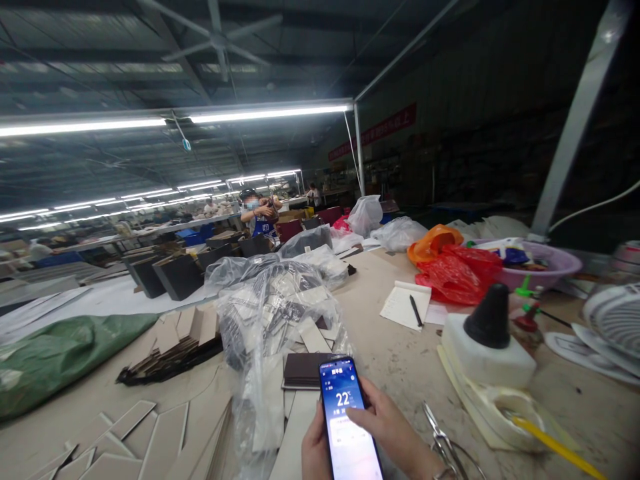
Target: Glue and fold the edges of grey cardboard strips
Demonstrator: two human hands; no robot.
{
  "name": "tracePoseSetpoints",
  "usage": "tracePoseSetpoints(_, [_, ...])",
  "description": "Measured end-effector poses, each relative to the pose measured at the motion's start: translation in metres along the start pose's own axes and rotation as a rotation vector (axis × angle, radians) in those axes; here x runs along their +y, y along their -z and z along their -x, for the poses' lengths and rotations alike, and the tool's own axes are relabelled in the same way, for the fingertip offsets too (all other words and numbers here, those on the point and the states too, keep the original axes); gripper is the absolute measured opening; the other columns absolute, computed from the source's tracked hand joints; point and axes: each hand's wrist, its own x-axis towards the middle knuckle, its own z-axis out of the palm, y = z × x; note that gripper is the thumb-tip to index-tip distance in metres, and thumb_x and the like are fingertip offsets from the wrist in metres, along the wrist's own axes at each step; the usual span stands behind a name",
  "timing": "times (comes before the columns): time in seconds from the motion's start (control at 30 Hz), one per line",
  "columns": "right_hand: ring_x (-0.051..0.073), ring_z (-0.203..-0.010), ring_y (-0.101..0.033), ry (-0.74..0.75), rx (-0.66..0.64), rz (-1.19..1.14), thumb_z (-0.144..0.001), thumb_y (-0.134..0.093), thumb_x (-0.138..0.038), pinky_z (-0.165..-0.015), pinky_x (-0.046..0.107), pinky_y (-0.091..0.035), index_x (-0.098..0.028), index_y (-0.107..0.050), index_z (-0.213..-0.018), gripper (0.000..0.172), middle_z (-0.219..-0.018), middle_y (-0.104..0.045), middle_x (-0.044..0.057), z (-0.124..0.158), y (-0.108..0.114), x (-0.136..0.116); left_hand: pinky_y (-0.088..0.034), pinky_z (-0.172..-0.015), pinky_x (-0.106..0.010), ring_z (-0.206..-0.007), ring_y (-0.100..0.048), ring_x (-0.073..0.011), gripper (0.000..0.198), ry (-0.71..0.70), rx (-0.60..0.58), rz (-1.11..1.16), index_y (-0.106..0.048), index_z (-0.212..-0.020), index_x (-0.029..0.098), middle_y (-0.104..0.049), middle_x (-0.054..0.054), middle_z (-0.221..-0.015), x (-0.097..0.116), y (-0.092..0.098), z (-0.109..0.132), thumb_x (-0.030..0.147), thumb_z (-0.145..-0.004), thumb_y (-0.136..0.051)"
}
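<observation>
A smartphone [349,417] with a lit screen showing a weather page and the number 22 stands upright at the lower middle. My left hand [315,443] grips its left edge. Behind its right edge curl the fingers of my right hand [393,427], whose thumb lies over the screen. Just beyond the phone sits a small stack of dark brown boards [301,369]. Beside it, a clear plastic bag [280,300] holds many pale pieces. Close to my right wrist lies a pair of scissors [440,433].
Pale boards [135,437] lie scattered at the lower left. To the right are a notepad [400,303] with a black pen [415,311], a red plastic bag [457,273], a purple basin [550,263] and a white glue container [487,353]. A co-worker [260,213] stands beyond dark boxes [180,275].
</observation>
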Motion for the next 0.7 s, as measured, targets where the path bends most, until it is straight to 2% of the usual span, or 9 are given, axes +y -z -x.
tracePoseSetpoints(0.2, [0.024,-0.085,-0.065,-0.023,0.018,0.032,-0.076,-0.063,-0.027,-0.075,0.036,-0.052,-0.013,-0.05,-0.12,0.048,-0.098,-0.067,0.009,0.0,-0.001,-0.003,-0.036,-0.1,-0.041,-0.108,-0.058,-0.0336,0.059,0.033,0.01,0.052,-0.067,-0.108,0.004,-0.064,-0.02,-0.112,-0.003,0.006,-0.001,0.055,-0.082,-0.051])
tracePoseSetpoints(0.53, [0.024,-0.085,-0.065,-0.027,0.018,0.034,-0.076,-0.064,-0.029,-0.073,0.035,-0.052,-0.014,-0.05,-0.122,0.05,-0.097,-0.068,0.008,0.001,-0.002,-0.005,-0.035,-0.1,-0.044,-0.111,-0.056,-0.0342,0.06,0.096,-0.014,0.079,-0.063,-0.114,0.004,-0.064,-0.02,-0.112,-0.002,0.024,-0.003,0.054,-0.087,-0.043])
tracePoseSetpoints(0.7, [0.023,-0.086,-0.065,-0.031,0.021,0.04,-0.076,-0.063,-0.028,-0.075,0.035,-0.051,-0.014,-0.05,-0.121,0.048,-0.1,-0.068,0.009,0.001,-0.002,-0.003,-0.034,-0.101,-0.043,-0.112,-0.055,-0.0329,0.059,0.082,-0.029,0.093,-0.061,-0.116,0.004,-0.063,-0.019,-0.114,-0.003,0.024,-0.003,0.052,-0.089,-0.04])
